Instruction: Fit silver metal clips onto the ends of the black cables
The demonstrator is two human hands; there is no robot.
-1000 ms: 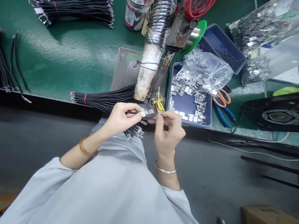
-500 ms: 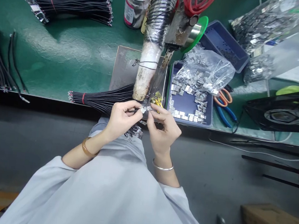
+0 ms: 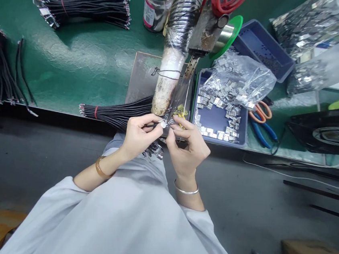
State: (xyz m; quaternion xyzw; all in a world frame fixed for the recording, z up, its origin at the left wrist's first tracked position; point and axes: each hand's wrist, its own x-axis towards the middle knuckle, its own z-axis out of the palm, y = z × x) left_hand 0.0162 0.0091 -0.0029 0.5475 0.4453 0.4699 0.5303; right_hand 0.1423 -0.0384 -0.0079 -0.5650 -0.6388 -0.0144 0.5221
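Observation:
My left hand [image 3: 141,136] is closed in a pinch around the end of a black cable [image 3: 149,125]. A small white tip [image 3: 163,124] shows at its fingertips. Just to the right, my right hand [image 3: 189,145] is also pinched, its fingertips at a small silver USB plug [image 3: 170,122]; the exact contact is partly hidden. Both hands are at the bench edge, below the soldering iron [image 3: 192,64] and the dirty white end of a hose [image 3: 163,98]. A bundle of black cables [image 3: 113,113], tied with a red band, lies beside my left hand.
A blue tray [image 3: 244,126] of silver plugs and a plastic bag [image 3: 253,77] stands to the right, with orange-and-blue pliers [image 3: 263,116] beside it. A black fan [image 3: 332,132] is farther right. More cable bundles [image 3: 91,7] lie back left, near a clear cup [image 3: 154,14].
The bench scene has shifted slightly in view. My right hand has moved a little right, while my left hand keeps its pinch. The white tip between my hands looks slightly turned.

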